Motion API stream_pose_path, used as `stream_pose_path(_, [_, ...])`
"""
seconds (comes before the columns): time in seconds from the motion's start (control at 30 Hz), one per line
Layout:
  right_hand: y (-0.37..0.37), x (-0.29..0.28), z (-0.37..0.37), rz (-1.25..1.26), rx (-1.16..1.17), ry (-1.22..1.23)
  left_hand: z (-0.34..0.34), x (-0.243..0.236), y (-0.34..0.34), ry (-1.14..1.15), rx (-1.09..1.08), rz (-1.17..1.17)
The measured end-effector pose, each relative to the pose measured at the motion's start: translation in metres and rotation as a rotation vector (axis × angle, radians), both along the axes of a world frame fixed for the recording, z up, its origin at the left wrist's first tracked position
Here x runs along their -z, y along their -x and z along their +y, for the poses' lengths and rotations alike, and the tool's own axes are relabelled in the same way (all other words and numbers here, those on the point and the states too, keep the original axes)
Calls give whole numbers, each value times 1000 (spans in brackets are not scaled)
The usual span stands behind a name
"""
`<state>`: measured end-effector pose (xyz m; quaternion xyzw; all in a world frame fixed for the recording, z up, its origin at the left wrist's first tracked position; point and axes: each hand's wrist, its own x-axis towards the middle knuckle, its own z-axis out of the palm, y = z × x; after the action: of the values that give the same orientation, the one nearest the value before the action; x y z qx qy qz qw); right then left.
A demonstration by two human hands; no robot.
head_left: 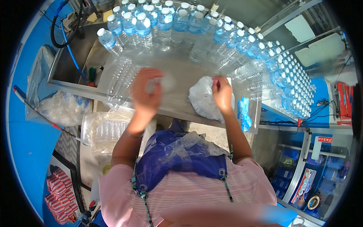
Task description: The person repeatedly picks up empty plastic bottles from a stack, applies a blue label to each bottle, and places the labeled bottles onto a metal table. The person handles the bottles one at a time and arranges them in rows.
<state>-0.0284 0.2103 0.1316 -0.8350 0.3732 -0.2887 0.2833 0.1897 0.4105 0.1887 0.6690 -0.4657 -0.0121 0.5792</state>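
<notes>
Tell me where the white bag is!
In the head view, the white bag lies right of centre on the metal counter, by the right hand.

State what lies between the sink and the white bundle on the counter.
In the head view, clear plastic bottles lie beside the sink, then comes the blurred left hand, then metal counter up to the white bundle.

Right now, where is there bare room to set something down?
Bare: middle of the steel counter, between the left hand and white plastic bag, in front of the capped bottles. Crowded: its back and right, plus left, where clear plastic bottles lie.
</notes>
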Motion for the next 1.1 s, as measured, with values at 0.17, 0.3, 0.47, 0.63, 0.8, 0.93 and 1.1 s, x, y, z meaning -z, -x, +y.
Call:
stream_pose_path(0.17, [34, 12, -22, 388, -84, -79, -163, 59, 41, -115, 5, 33])
stream_pose_path(0.3, [31, 32, -9, 277, -151, 91, -230, 103, 32, -60, -58, 1])
stream_pose_path(0.47, [42, 34, -16, 205, -304, -4, -234, 100, 29, -173, -87, -7])
stream_pose_path(0.63, [53, 17, -38, 215, -393, -57, -211, 79, 29, -460, -70, 58])
stream_pose_path(0.8, [-15, 3, -102, -238, -276, -720, -158, 81, 51, -394, 14, 181])
stream_pose_path(0.93, [-106, 23, -127, -484, -322, -1145, -136, 90, 70, -324, 33, 196])
stream_pose_path(1.1, [-140, 38, -144, -564, -229, -1394, -116, 74, 76, -201, 5, -22])
